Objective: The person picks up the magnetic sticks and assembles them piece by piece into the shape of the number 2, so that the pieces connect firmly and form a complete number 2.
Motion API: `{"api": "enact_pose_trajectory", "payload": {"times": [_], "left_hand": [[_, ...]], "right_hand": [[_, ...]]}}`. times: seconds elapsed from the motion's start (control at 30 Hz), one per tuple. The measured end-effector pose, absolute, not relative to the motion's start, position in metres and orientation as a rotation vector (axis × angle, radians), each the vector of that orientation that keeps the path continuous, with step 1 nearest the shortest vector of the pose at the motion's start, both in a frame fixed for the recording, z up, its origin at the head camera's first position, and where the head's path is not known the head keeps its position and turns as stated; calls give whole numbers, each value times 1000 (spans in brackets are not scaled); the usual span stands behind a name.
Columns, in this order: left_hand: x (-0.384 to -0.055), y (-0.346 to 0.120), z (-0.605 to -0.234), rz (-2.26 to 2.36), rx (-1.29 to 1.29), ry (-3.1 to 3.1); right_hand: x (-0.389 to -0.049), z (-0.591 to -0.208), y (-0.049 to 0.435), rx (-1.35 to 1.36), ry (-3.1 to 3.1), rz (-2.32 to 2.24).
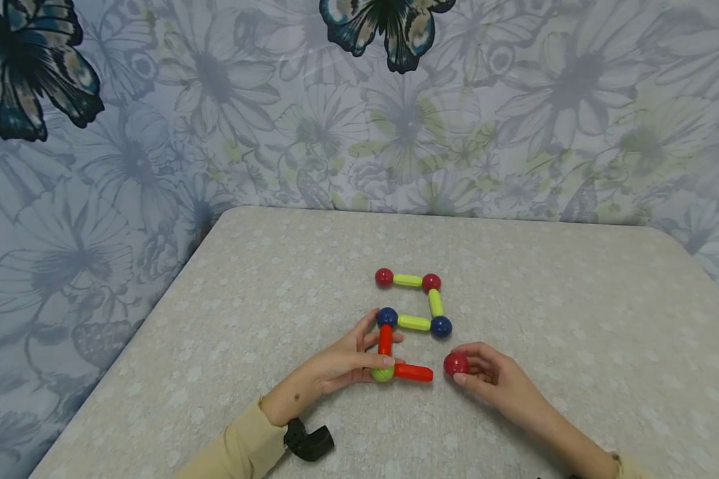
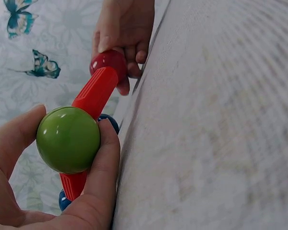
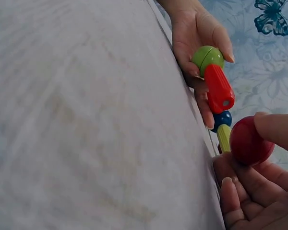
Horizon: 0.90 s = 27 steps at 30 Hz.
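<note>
My left hand pinches a green ball between thumb and fingers. Two red rods join that ball: one runs up to a blue ball, the other red rod points right, its end free. From the blue ball, a yellow-green rod leads to a second blue ball. Another yellow-green rod rises to a red ball, and a third links it to the red ball at the far end. My right hand holds a loose red ball, a small gap from the free rod end.
A pale patterned cloth covers the table. Behind it stands a flowered wall with butterfly decorations. A black strap piece sits at the left wrist, below the sleeve cuff.
</note>
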<state>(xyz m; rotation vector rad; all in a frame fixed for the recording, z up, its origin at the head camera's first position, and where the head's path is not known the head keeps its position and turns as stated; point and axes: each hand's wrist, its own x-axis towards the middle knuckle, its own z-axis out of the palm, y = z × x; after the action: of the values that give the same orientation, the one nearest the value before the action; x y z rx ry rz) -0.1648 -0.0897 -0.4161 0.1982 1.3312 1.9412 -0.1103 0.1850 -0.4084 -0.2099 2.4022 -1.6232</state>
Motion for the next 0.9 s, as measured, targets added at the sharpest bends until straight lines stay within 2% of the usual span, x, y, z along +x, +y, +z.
{"api": "enact_pose_trajectory", "payload": {"times": [0.67, 0.9], "left_hand": [[-165, -88, -412, 1940, 194, 1368], [-164, -88, -406, 1802, 149, 1703]], "right_hand": [[-102, -412, 171, -244, 2484, -1527], [-99, -419, 171, -405, 2633, -1428]]}}
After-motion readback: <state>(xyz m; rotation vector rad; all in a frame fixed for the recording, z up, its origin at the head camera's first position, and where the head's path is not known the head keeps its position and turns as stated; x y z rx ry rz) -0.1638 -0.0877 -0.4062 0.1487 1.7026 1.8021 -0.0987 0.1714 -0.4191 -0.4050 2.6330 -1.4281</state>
